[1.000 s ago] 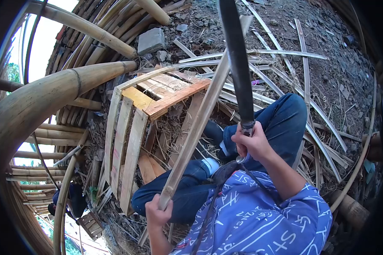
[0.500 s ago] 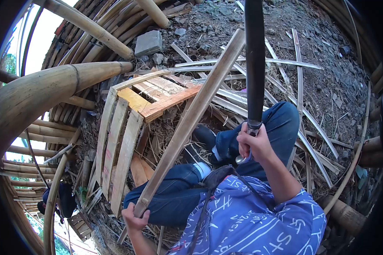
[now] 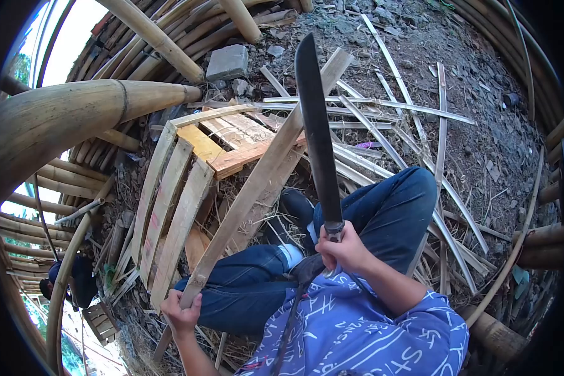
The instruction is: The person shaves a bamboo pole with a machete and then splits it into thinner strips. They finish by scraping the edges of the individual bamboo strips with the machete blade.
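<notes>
My left hand is closed around the lower end of a long split bamboo strip, which slants up and away to the right over my left leg. In my right hand is the handle of a machete, its dark blade pointing up and away from me. The blade overlaps the upper part of the strip in this view. Below the strip stands a slatted wooden crate, tipped on its side, with shavings around it.
Loose bamboo strips lie crisscrossed on the ground at the right. A concrete block sits at the back. Thick bamboo poles jut in from the left, and another person is low at the far left.
The machete has moved left and its blade now leans over the strip. My right hand has come lower and left. My left hand keeps its hold on the strip.
</notes>
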`<move>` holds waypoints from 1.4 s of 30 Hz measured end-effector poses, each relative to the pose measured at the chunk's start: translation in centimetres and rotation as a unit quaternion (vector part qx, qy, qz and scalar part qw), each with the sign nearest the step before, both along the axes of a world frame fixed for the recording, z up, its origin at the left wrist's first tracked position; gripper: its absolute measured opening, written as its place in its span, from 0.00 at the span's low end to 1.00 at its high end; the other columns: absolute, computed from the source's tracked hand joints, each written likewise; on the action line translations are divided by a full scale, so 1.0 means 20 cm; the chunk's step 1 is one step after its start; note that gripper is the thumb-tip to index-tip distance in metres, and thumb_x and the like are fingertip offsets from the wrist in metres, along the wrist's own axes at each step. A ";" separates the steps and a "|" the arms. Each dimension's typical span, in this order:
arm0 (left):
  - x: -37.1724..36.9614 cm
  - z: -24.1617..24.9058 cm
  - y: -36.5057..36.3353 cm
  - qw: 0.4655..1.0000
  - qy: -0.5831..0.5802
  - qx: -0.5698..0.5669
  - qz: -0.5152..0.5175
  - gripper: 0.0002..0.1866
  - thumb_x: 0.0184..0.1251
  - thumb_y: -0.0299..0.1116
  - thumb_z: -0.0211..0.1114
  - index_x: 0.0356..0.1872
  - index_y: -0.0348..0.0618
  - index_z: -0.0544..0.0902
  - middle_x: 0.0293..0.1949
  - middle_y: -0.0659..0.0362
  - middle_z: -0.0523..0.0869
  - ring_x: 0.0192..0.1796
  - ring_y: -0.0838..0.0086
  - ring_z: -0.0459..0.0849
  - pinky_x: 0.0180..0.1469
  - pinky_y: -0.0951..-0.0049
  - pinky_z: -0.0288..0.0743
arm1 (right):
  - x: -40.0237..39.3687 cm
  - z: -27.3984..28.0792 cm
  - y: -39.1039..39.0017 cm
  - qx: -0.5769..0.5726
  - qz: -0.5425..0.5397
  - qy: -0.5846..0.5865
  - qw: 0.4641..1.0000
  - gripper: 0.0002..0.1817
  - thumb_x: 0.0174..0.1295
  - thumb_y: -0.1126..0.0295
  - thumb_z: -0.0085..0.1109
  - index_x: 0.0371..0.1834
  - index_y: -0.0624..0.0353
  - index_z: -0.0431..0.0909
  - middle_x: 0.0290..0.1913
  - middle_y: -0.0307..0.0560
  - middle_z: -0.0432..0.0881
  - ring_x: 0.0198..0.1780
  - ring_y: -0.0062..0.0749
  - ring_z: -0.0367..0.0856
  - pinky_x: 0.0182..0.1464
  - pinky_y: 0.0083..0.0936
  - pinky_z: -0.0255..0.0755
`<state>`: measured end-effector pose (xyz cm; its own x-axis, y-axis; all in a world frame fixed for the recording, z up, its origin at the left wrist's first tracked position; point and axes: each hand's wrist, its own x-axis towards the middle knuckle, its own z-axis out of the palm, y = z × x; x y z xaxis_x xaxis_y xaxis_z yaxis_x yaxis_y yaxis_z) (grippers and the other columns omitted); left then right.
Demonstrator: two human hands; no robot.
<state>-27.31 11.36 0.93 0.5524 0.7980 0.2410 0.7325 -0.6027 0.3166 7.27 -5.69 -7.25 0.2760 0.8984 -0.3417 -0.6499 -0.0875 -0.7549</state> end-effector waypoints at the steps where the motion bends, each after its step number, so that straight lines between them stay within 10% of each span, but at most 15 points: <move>1: 0.01 0.00 0.00 1.000 0.002 0.022 -0.005 0.25 0.48 0.48 0.77 0.21 0.41 0.71 0.14 0.52 0.73 0.19 0.52 0.76 0.23 0.61 0.67 | 0.01 0.00 0.00 0.000 0.002 0.000 1.000 0.09 0.53 0.82 0.59 0.21 0.62 0.68 0.12 0.42 0.70 0.09 0.27 0.71 0.12 0.22 0.63; 12: 0.13 0.08 -0.02 0.996 0.038 0.005 -0.075 0.14 0.36 0.28 0.70 0.20 0.43 0.70 0.15 0.51 0.72 0.18 0.53 0.75 0.22 0.61 0.66 | 0.14 0.04 0.06 0.086 -0.114 0.063 0.988 0.12 0.54 0.82 0.55 0.19 0.59 0.64 0.10 0.42 0.68 0.09 0.26 0.68 0.14 0.23 0.65; 30: 0.06 0.43 0.07 0.987 0.134 0.010 -0.086 0.12 0.37 0.28 0.65 0.16 0.41 0.67 0.15 0.47 0.70 0.19 0.49 0.72 0.22 0.60 0.62 | 0.35 0.15 -0.03 0.029 -0.003 -0.056 0.998 0.12 0.48 0.80 0.62 0.16 0.59 0.67 0.16 0.39 0.71 0.13 0.22 0.72 0.15 0.19 0.64; 34: 0.08 0.47 0.05 0.986 0.139 0.008 -0.092 0.11 0.37 0.28 0.65 0.17 0.41 0.70 0.14 0.48 0.70 0.19 0.49 0.72 0.22 0.60 0.62 | 0.37 0.15 0.01 0.023 -0.019 -0.036 0.999 0.09 0.48 0.81 0.62 0.29 0.59 0.72 0.22 0.36 0.72 0.18 0.19 0.72 0.21 0.16 0.66; 42: 0.01 0.44 0.03 0.983 0.160 0.021 -0.084 0.10 0.38 0.28 0.65 0.20 0.42 0.72 0.15 0.51 0.71 0.19 0.50 0.72 0.24 0.59 0.60 | 0.40 0.17 0.01 -0.096 -0.198 -0.427 0.877 0.10 0.59 0.71 0.65 0.36 0.63 0.73 0.22 0.31 0.71 0.25 0.10 0.65 0.26 0.15 0.59</move>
